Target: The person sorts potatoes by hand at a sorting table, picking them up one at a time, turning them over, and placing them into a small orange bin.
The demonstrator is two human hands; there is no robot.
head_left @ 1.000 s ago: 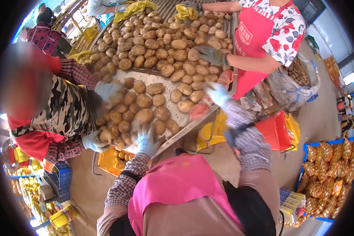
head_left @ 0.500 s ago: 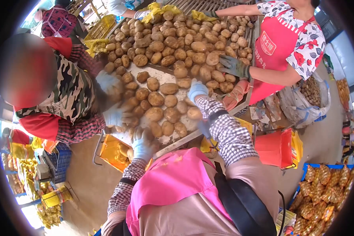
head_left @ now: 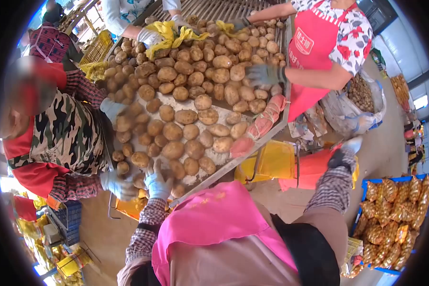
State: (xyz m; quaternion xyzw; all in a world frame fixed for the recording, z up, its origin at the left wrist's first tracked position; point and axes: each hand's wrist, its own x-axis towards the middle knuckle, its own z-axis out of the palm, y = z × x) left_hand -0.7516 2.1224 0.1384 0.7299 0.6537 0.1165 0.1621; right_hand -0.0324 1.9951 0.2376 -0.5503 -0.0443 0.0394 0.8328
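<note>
My left hand (head_left: pixel 158 183), in a light blue glove, reaches over the near edge of the sorting table (head_left: pixel 213 176). Its fingers are spread beside and against potatoes (head_left: pixel 172 149) at the front. Out to the right, my right hand (head_left: pixel 352 144) is stretched away from the table, above the far side of a red bin (head_left: pixel 306 168). Its fingers are blurred, so I cannot make out their grip. Loose brown potatoes cover much of the table, heaped most thickly toward the back.
To the left, a person's gloved hand (head_left: pixel 117 185) works close to mine. Another person's gloved hand (head_left: pixel 266 75) touches the heap at right. Below the edge stand a yellow crate (head_left: pixel 267 162) and an orange crate (head_left: pixel 128 208). Bagged goods (head_left: pixel 391 219) fill a blue-edged rack.
My right hand has swung from the potatoes out to the right, over the red bin. My left hand stays at the front edge. The view has shifted, and hands at the back now grasp yellow netting.
</note>
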